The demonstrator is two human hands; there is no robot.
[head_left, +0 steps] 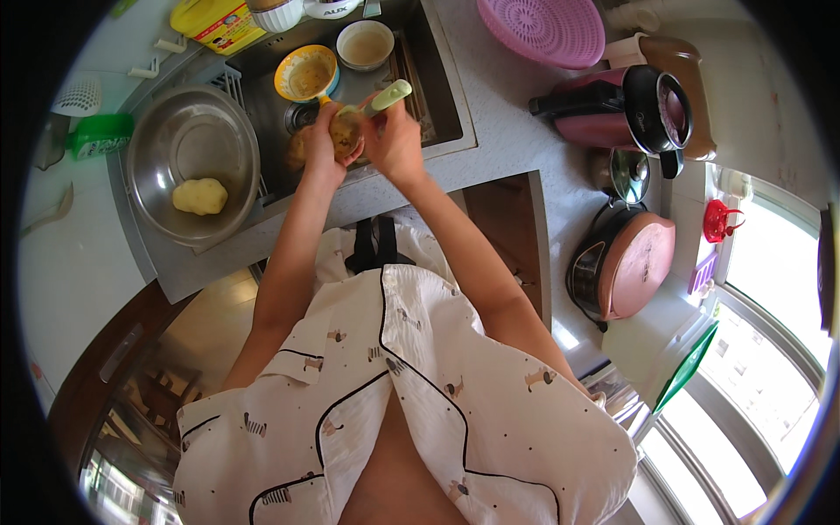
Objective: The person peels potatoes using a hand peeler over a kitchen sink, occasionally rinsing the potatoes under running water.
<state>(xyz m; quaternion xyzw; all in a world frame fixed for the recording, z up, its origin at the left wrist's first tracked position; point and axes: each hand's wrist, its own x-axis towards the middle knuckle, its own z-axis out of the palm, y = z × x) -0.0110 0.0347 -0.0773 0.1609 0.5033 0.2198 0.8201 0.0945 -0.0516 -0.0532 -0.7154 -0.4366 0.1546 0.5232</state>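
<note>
Over the sink, my left hand is closed around a potato that looks partly peeled. My right hand grips a peeler with a pale green handle, close against the potato; its blade is hidden. Below my left hand, brownish potatoes or peelings lie in the sink, partly covered by the hand. To the left, a peeled potato rests in a large steel basin.
An orange-rimmed bowl and a white bowl stand in the sink. Along the right counter are a pink colander, a dark pink kettle-like appliance and a pink-lidded cooker. A green bottle is at the far left.
</note>
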